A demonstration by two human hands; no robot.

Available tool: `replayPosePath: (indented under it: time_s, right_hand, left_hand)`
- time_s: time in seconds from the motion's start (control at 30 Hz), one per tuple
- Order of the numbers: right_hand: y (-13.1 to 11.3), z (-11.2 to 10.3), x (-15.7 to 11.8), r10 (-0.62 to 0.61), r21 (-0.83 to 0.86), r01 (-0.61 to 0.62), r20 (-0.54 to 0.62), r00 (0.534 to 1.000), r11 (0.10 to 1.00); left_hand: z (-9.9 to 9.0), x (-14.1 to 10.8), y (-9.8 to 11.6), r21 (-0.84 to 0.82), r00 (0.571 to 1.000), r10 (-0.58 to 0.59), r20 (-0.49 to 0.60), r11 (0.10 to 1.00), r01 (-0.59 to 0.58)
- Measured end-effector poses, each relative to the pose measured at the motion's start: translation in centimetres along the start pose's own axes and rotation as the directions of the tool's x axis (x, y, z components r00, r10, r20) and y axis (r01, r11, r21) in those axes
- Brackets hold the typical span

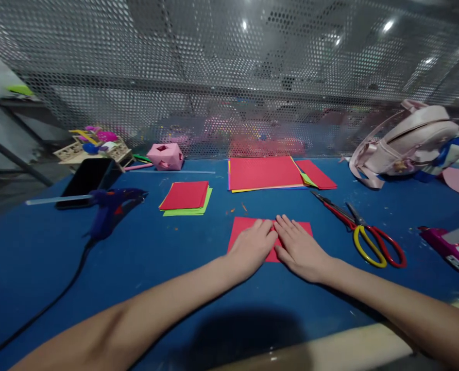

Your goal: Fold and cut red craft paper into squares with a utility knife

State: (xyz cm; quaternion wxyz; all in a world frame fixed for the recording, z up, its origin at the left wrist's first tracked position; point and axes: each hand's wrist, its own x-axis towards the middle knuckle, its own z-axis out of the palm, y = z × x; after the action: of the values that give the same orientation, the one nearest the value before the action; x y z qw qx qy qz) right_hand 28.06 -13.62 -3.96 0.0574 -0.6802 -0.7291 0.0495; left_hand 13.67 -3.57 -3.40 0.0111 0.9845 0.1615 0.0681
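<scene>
A red sheet of paper (242, 225) lies flat on the blue table in front of me, partly covered by both hands. My left hand (254, 245) rests on its left and middle part, fingers bent and close together near the centre; whether they pinch the paper is hidden. Beside it, almost touching, my right hand (299, 247) lies on the right part with its fingers stretched out and palm down. Left of the hands sits a small stack of red and green squares (185, 196). Behind them is a larger stack of red sheets (266, 172), with a narrow red piece (317, 174) at its right.
Scissors (362, 232) and a purple tool (447, 247) lie to the right, a pale backpack (410, 139) behind. At left are a blue glue gun (107, 211) with a cord, a phone (86, 180) and a pink paper shape (166, 156). A perforated metal screen (198, 67) stands behind.
</scene>
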Motion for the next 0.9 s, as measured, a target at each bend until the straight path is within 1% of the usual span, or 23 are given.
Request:
replayPosePath:
  time_s: [0.1,0.13,0.17,0.23,0.3,0.43,0.57,0.7,0.8,0.9]
  right_hand:
    - [-0.2,-0.2,0.1,0.021,0.017,-0.021,0.036,0.999,1.0]
    - [-0.2,-0.3,0.2,0.022,0.015,-0.023,0.049,0.999,1.0]
    - [-0.2,-0.3,0.2,0.027,0.012,-0.028,0.063,0.998,1.0]
    - [-0.1,-0.4,0.2,0.042,0.012,-0.043,0.083,0.996,0.999]
    - [0.2,-0.4,0.0,0.064,0.02,-0.066,0.087,0.994,0.998]
    - [1.7,-0.2,-0.9,0.117,0.034,-0.119,0.06,0.991,0.992]
    - [3.4,-0.3,-2.2,0.166,0.009,-0.167,0.049,0.985,0.986]
    - [4.0,-1.1,-2.6,0.195,-0.066,-0.191,0.054,0.979,0.979]
    - [4.0,-2.2,-2.1,0.162,-0.139,-0.159,0.008,0.987,0.977]
    - [4.1,-3.1,-1.1,0.117,-0.173,-0.119,-0.024,0.993,0.978]
  left_hand:
    - [1.1,-0.1,-0.3,-0.028,0.992,0.084,-0.091,0.996,-0.087]
    - [1.3,-0.1,-0.4,-0.041,0.991,0.095,-0.091,0.994,-0.099]
    - [1.5,-0.2,-0.6,-0.049,0.993,0.096,-0.067,0.994,-0.099]
    - [1.6,-0.4,-1.0,-0.037,0.997,0.074,0.0,0.997,-0.074]
    - [1.5,-0.6,-1.3,-0.009,0.999,0.032,0.041,0.999,-0.031]
    - [1.2,-1.4,-2.0,0.007,0.994,-0.061,0.088,0.998,0.061]
    - [0.8,-2.4,-3.7,-0.037,0.986,-0.102,0.129,0.993,0.108]
    - [0.3,-3.6,-5.6,-0.108,0.986,-0.106,0.127,0.987,0.12]
    - [-0.2,-4.0,-7.0,-0.187,0.99,-0.106,0.09,0.975,0.122]
    - [-0.6,-3.8,-8.1,-0.245,0.988,-0.143,0.058,0.957,0.153]
